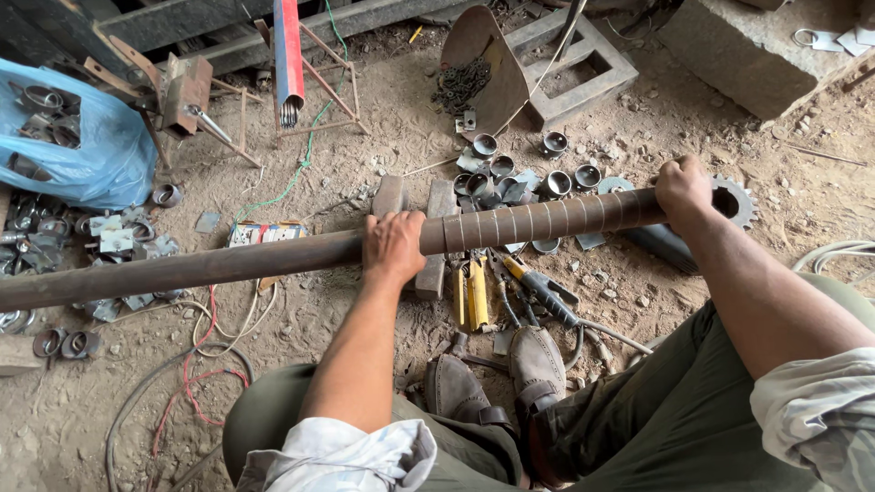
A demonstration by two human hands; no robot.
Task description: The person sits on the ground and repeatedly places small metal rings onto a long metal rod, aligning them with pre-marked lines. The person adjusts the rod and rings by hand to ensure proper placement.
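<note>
- Head view, looking down: long rusty metal pipe held level across the frame, above a dirt floor, over the person's knees.
- Left hand wrapped over the pipe near its middle, fingers curled round it — firm full grip.
- Right hand clamped round the pipe's right end, fingers closed on it; pale ring marks run along the pipe between the two hands.
- Pipe's left end runs out of frame at the left edge.
- Under the pipe, on the ground: yellow-handled pliers, a welding holder with cable, just beside the person's brown shoes.
- Beyond the pipe: cluster of short cut pipe rings, a toothed gear near the right hand.
- Left side: blue plastic bag with metal parts, more small metal pieces below it — well apart from the hands.
- Red and grey wires loop on the dirt by the left knee.
- Top centre: red-blue pack of welding rods standing upright.
</note>
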